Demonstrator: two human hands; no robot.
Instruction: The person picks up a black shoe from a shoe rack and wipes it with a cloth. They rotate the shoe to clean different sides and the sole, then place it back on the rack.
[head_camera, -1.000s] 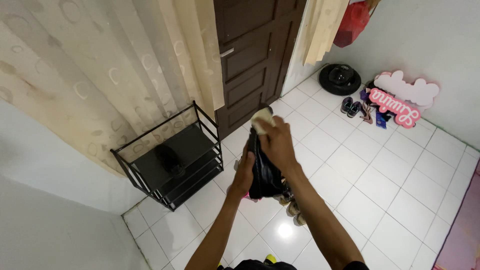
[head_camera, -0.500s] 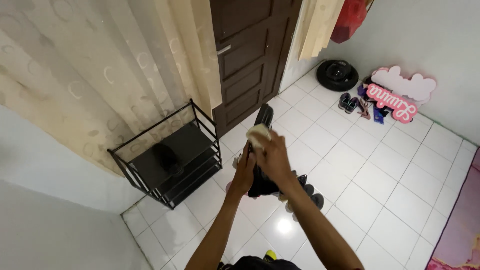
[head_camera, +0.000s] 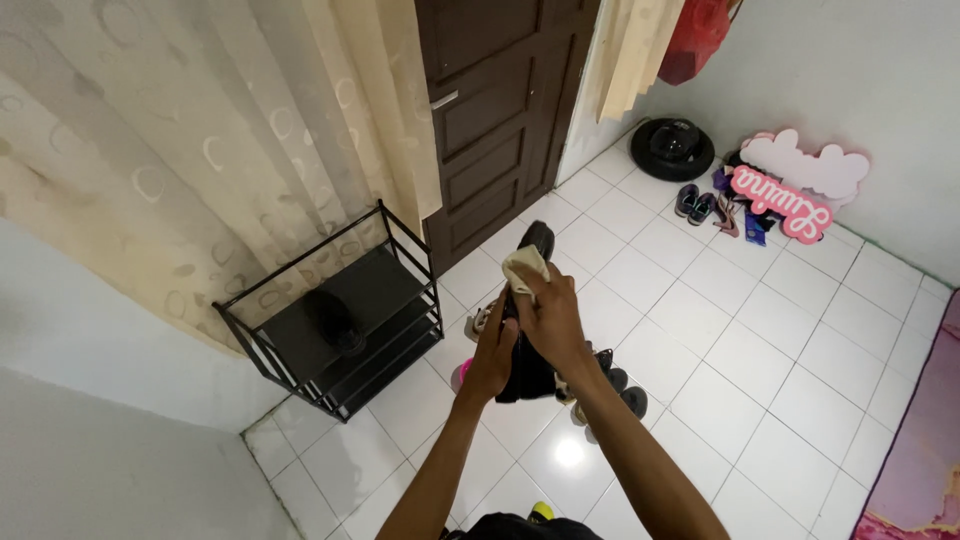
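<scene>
A person standing on a white tiled floor (head_camera: 780, 380) holds a black shoe (head_camera: 527, 350) out in front of the body, toe pointing away towards a dark wooden door (head_camera: 490, 110). The left hand (head_camera: 490, 355) supports the shoe from its left side, fingers curled around the heel end and clamped on it. The right hand (head_camera: 552, 318) lies across the upper of the shoe, fingers closed on a small cream cloth (head_camera: 524, 268) that is pressed against the shoe near the toe. The shoe is in the air, clear of the floor, between the two hands.

Directly beneath the hands, several shoes (head_camera: 600, 385) lie on the tiles in a loose huddle, among them a pale shoe (head_camera: 481, 320) and something pink (head_camera: 459, 375) just left of the left wrist; how many there are cannot be told. To the left, in the corner of the floor against the pale wall, stands a black metal shoe rack (head_camera: 390, 330) with one black shoe on its top shelf (head_camera: 333, 318). Cream patterned curtains (head_camera: 200, 140) hang above the rack and run to the door's edge.

Farther off, by the far wall to the right of the door, a black round object (head_camera: 672, 148) rests on the floor. Near it are a small pair of dark shoes (head_camera: 697, 202) and a pink and white cloud-shaped sign (head_camera: 800, 190) leaning at the wall's foot. A red bag (head_camera: 700, 35) hangs above
</scene>
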